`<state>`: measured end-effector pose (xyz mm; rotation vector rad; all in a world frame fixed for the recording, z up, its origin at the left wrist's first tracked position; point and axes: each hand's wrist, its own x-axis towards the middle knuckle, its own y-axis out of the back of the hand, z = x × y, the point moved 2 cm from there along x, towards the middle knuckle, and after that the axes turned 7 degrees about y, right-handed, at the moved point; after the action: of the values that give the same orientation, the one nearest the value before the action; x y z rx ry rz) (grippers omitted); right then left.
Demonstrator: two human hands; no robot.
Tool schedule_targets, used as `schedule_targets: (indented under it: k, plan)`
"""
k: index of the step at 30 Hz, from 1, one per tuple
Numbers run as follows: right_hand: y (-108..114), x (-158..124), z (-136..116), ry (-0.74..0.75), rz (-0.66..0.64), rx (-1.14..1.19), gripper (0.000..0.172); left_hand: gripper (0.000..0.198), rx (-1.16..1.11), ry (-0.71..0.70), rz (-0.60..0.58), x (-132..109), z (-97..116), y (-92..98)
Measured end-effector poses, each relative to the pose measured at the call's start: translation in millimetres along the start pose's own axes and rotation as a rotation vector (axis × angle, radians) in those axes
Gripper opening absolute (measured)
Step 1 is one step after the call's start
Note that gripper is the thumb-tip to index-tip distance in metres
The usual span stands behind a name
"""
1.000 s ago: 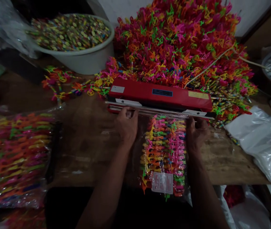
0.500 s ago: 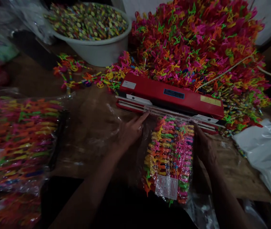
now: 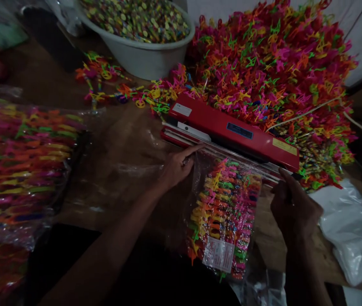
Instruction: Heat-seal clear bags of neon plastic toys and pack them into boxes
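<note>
A clear plastic bag (image 3: 224, 208) packed with bright plastic toys and a white label lies on the wooden table, its open top at the jaw of a red heat sealer (image 3: 232, 131). My left hand (image 3: 177, 163) pinches the bag's upper left corner beside the sealer. My right hand (image 3: 291, 206) grips the bag's upper right edge, fingers closed, just below the sealer's right end.
A huge heap of neon plastic toys (image 3: 273, 63) rises behind the sealer. A white basin (image 3: 142, 55) of small coloured pieces stands at the back. Filled bags (image 3: 21, 165) are stacked at left. White plastic bags (image 3: 356, 229) lie at right. A cord crosses the heap.
My hands left the sealer bar and slid onto the bag's top corners. The left hand went from flat to pinching. The view swung leftward and tilted.
</note>
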<state>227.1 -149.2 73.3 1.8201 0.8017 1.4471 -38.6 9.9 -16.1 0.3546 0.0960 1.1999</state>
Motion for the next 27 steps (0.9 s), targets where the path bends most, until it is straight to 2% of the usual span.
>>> schedule_targets:
  k: [1,3,6,8,11,14,17,20,23,25,27]
  plan:
    - [7.3,15.7,-11.1,0.082,-0.009,0.011,0.041,0.042,-0.025,-0.020,0.040,-0.6,-0.3,0.2]
    - [7.8,51.1,-32.5,0.268,-0.133,0.072,0.041,0.033,-0.070,-0.061,0.157,-1.8,-1.5,1.3]
    - [-22.0,98.2,-53.6,0.456,-0.369,0.050,0.050,0.023,-0.098,-0.079,0.317,-4.1,-3.6,3.8]
    - [-49.2,114.8,-59.2,0.527,-0.518,-0.013,0.051,0.019,-0.101,-0.062,0.362,-6.6,-4.7,5.2]
    - [-74.8,115.6,-62.1,0.583,-0.681,-0.081,0.046,0.018,-0.101,-0.022,0.363,-10.8,-5.9,6.1]
    - [-76.5,105.0,-66.4,0.590,-0.755,-0.115,0.041,0.018,-0.102,0.037,0.372,-10.1,-4.6,8.2]
    - [-74.3,101.2,-73.1,0.571,-0.788,-0.114,0.039,0.018,-0.006,0.089,0.370,3.8,6.3,16.6]
    - [-81.8,103.6,-78.3,0.531,-0.746,-0.083,0.040,0.014,0.243,0.095,0.311,30.7,33.8,30.0]
    - [-92.7,98.8,-77.7,0.427,-0.741,-0.036,0.040,0.013,0.454,0.044,0.203,61.5,80.9,28.3]
    - [-94.2,88.8,-75.0,0.387,-0.716,0.043,0.039,0.016,0.553,-0.046,0.060,79.5,121.1,6.2]
    - [-89.7,77.3,-73.1,0.388,-0.635,0.134,0.042,0.021,0.680,-0.173,-0.168,92.9,161.1,-33.5]
